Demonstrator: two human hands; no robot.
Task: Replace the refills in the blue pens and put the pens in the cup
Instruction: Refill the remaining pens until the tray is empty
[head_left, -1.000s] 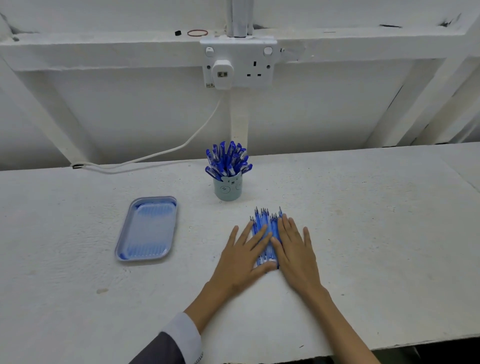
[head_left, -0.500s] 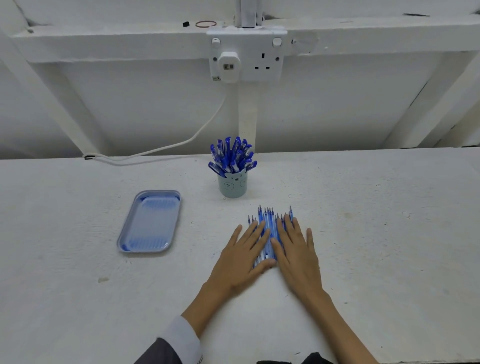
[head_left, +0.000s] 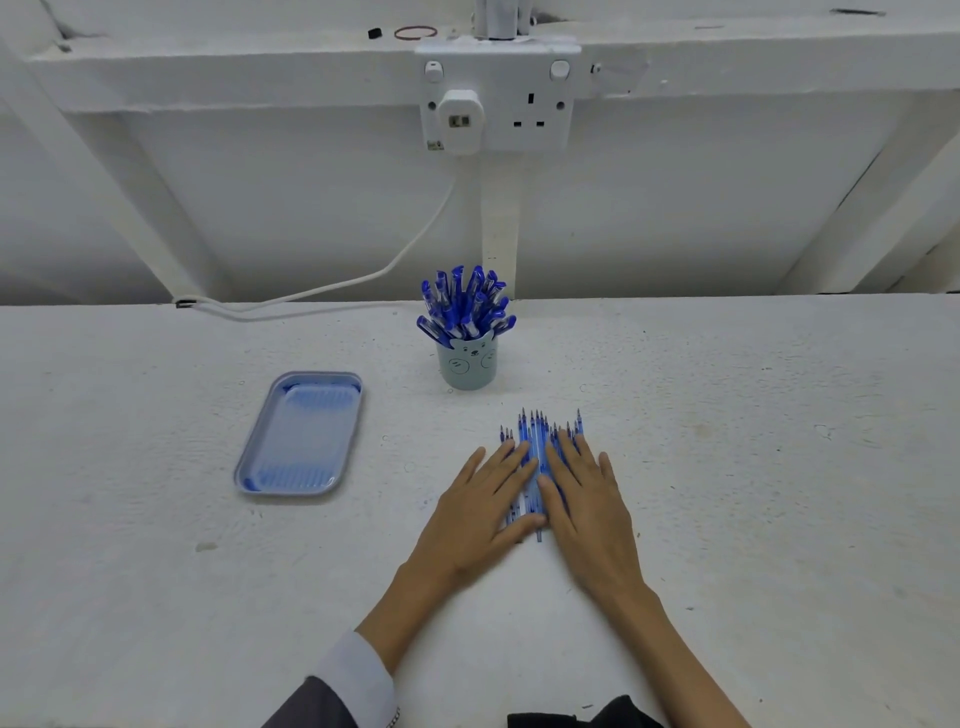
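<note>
A pile of blue refills (head_left: 537, 441) lies on the white table, tips pointing away from me. My left hand (head_left: 480, 512) and my right hand (head_left: 584, 506) both lie flat on the pile with straight fingers, side by side, covering its near part. Beyond them stands a pale blue cup (head_left: 467, 364) with a bear face, packed with several blue capped pens (head_left: 465, 306).
An oblong blue tray (head_left: 301, 434) with nothing in it sits to the left of my hands. A white cable (head_left: 332, 286) runs along the back edge up to a wall socket (head_left: 498, 98). The white table (head_left: 753, 467) stretches wide on both sides.
My hands stay flat on the refills and have barely shifted. The head camera has tilted a little, so the scene sits slightly differently in view.
</note>
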